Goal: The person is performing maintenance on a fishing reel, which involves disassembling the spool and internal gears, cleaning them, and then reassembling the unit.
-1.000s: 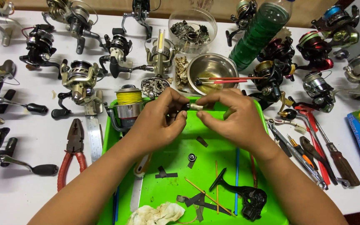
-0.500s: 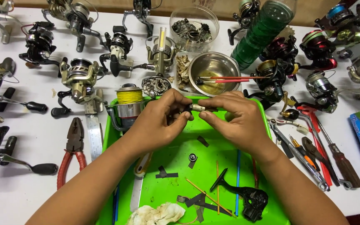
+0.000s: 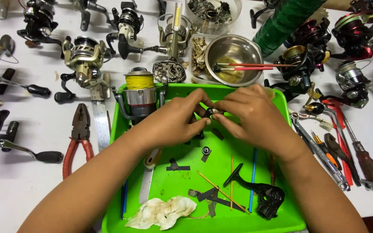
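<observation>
Over the green tray [image 3: 281,215], my left hand [image 3: 173,121] and my right hand [image 3: 251,114] meet fingertip to fingertip on a small dark metal reel part [image 3: 213,112]. Both hands pinch it a little above the tray floor. A spinning reel with a yellow-line spool [image 3: 139,92] stands in the tray's far left corner, just left of my left hand. A black reel handle [image 3: 262,194], a small round bearing [image 3: 206,150], thin sticks and a crumpled cloth [image 3: 162,212] lie on the tray nearer to me.
Several fishing reels [image 3: 85,58] ring the white table. A steel bowl [image 3: 235,60] with red-handled tools sits behind the tray. Red-handled pliers [image 3: 78,138] and a steel ruler [image 3: 101,121] lie to the left; screwdrivers and wrenches [image 3: 346,155] to the right. A green bottle [image 3: 286,19] stands behind.
My hands have stayed together on the small part, with only slight turning of the fingers around it. The view has shifted a little closer to the tray.
</observation>
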